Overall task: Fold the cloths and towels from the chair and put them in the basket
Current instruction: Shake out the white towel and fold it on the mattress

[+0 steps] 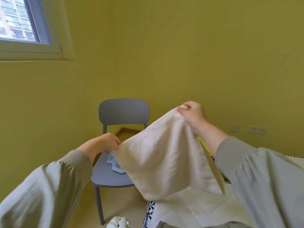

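Towel [164, 158], white and plush, hangs spread in the air in front of the chair [123, 112] and hides the right part of its seat from me. At the seat's left front the left hand [107, 143] pinches the lower corner, fingers curled tight round the edge, just above the seat. Beside that hand a pale patterned cloth [115, 163] lies crumpled on the seat, not yet folded. Right of the backrest, and about level with it, the right hand [192, 116] pinches the opposite corner between thumb and fingers, so the top edge slopes up to the right.

My worries from here:
- Each hand has only a small pinch of thick fabric. A quick shake could pull a corner free, and the towel would drop towards the floor under the chair.
- With the hands at unequal heights, a fold begun now would likely come out crooked.
- The hanging part is close to the cloth on the seat, and a sweep leftward might drag that cloth off.
- I see no basket anywhere round the chair, so I would have to look for it while carrying.

I can read no writing or brand. The dark marks on the seat cloth are too small to make out. A dark-and-white patterned band [150, 211], below the towel and right of the chair's legs, shows shapes but no letters. The wall sockets [256, 130], far right of the chair, carry no label I can read.
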Tool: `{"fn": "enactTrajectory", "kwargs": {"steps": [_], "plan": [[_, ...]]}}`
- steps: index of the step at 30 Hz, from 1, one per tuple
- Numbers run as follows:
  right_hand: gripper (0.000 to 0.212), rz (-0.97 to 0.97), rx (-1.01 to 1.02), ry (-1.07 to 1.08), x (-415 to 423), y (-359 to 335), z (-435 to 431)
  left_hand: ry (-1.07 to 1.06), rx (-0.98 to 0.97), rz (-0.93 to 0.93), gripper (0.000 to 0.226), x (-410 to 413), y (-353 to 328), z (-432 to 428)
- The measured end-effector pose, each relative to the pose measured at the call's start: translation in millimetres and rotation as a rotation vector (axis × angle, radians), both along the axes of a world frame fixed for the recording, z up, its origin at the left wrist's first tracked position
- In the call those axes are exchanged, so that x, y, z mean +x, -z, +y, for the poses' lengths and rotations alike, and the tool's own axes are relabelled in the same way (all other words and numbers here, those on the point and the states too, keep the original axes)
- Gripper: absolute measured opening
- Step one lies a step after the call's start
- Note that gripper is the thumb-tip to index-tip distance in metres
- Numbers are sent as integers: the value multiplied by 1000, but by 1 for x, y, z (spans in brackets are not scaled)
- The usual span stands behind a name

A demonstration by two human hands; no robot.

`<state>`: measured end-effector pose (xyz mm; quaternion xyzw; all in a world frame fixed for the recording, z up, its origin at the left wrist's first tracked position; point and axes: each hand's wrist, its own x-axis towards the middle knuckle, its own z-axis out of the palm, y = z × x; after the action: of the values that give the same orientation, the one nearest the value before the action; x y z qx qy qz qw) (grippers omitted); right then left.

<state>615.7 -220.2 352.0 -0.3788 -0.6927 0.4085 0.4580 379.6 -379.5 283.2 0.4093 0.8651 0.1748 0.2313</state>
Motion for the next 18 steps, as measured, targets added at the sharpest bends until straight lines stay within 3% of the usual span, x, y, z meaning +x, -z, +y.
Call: {"fn": "enactTrajectory", "kwargs": {"steps": [2, 5, 8, 12, 14, 16, 18], "plan": [[19, -14, -8, -118, -9, -4, -9, 160, 10, -141, 46, 10, -10, 11], [22, -34, -12, -268, -23, -9, -23, 329, 259, -410, 80, 35, -22, 29], [24, -87, 17, -342, -32, -12, -31, 369, 397, -431, 48, 58, -31, 42], [22, -118, 74, -270, -32, -14, -28, 293, 525, -428, 62, 65, -35, 48], [19, -105, 45, -238, -29, -14, -25, 277, 551, -404, 32, 68, -37, 48], [17, -27, -127, -288, -25, -12, -20, 237, 577, -342, 24, 71, -42, 45], [19, 90, -431, -431, -20, -9, -18, 210, 610, -317, 20, 67, -42, 45]]}}
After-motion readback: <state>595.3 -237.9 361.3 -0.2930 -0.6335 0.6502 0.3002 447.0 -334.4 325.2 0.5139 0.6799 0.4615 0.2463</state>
